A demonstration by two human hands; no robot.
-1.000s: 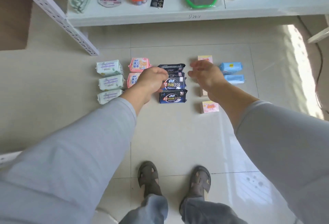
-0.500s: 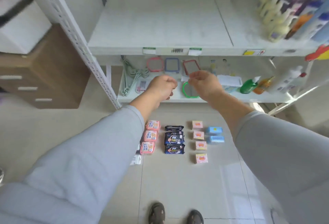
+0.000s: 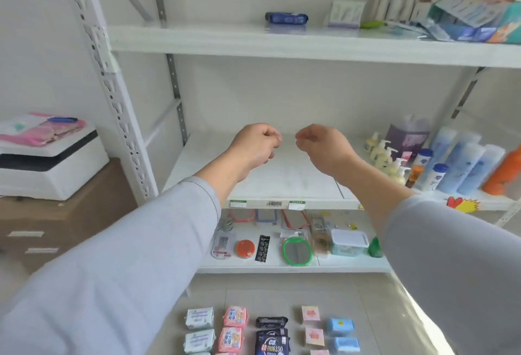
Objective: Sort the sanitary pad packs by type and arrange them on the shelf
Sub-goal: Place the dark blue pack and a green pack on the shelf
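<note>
Packs (image 3: pixel 270 332) lie sorted in columns on the floor, well below both hands. The view has swung up from them to the bare middle shelf (image 3: pixel 282 182). Left hand (image 3: pixel 255 144) and right hand (image 3: pixel 321 147) hover there, fingers curled, apparently holding nothing, so shelving has not begun.

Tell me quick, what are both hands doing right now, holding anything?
Left hand: fingers curled, holding nothing visible, raised in front of the middle shelf.
Right hand: fingers curled, holding nothing visible, raised beside the left.
</note>
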